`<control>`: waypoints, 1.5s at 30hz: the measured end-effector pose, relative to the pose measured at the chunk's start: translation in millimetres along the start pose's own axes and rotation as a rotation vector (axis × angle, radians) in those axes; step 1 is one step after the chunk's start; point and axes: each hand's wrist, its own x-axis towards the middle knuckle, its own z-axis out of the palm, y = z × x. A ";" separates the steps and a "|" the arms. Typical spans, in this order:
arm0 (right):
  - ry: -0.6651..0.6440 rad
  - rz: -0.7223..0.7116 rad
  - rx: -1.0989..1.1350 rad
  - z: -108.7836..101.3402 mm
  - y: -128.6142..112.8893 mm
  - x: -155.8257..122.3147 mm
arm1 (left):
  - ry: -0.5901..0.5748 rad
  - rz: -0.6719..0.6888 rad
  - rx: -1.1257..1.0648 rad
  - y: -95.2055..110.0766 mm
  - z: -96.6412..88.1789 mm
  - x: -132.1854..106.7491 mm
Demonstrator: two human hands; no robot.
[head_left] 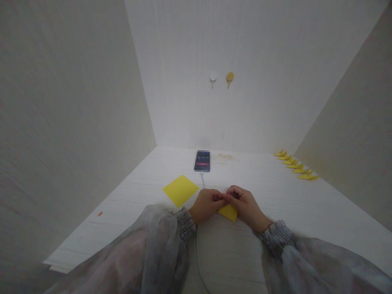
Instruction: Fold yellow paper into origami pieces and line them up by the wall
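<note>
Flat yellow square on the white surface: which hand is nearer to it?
The left hand. It is close by the right corner of the flat yellow square; the right hand is farther to the right, past the left hand, at the held yellow paper.

Boxed-in white desk nook [260,169] (home or office unclear), wall hooks [230,76], cabled phone [202,161]

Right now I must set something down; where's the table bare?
Bare table: between the right hand and the folded yellow pieces, and between the orange speck and yellow square. The middle is crowded: device, cable, left hand, held paper.
</note>
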 end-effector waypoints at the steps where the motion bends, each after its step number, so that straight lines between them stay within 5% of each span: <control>1: -0.002 -0.001 -0.005 -0.2 -0.9 -0.3 | 0.004 0.001 0.008 0.8 0.2 -0.7; 6: 0.018 0.007 0.039 0.0 -4.3 -0.5 | 0.010 -0.004 -0.063 9.4 -1.0 -1.2; 11: 0.007 0.038 0.119 2.1 -4.5 0.3 | 0.171 -0.050 -0.313 15.0 -5.3 2.9; 17: -0.031 0.092 0.219 2.9 -5.4 0.5 | 0.225 -0.088 -0.562 15.0 -6.8 3.1; 24: -0.004 0.042 0.380 1.5 -1.6 3.0 | 0.305 -0.081 -0.624 16.8 -7.2 2.9; 32: 0.087 -0.106 0.344 -5.5 1.9 0.7 | 0.237 -0.013 -0.667 14.3 -10.7 4.1; 45: 0.111 0.003 0.531 -7.1 0.1 -1.7 | 0.052 0.076 -0.595 11.8 -10.0 -1.4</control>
